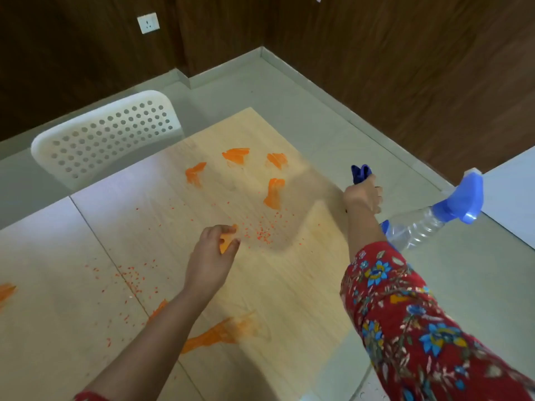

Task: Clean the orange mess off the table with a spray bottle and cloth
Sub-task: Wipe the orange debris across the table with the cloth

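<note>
The light wooden table point(289, 287) carries several orange smears point(273, 193) at its far end, orange crumbs point(262, 231) in the middle and a long smear point(217, 335) nearer me. My left hand point(211, 261) hovers over the crumbs, fingers closed on a small orange piece point(224, 246). At the table's right edge my right hand point(363, 195) grips a bunched dark blue cloth point(360, 172). A clear spray bottle point(419, 227) with a blue trigger head point(469, 198) shows tilted behind my right forearm, beyond the table edge. I cannot tell what supports it.
A white perforated chair point(107, 137) stands at the table's far left side. Another orange smear point(5, 293) lies at the left border. A white surface point(512, 195) sits at the right. Grey floor surrounds the table, with dark wood walls behind.
</note>
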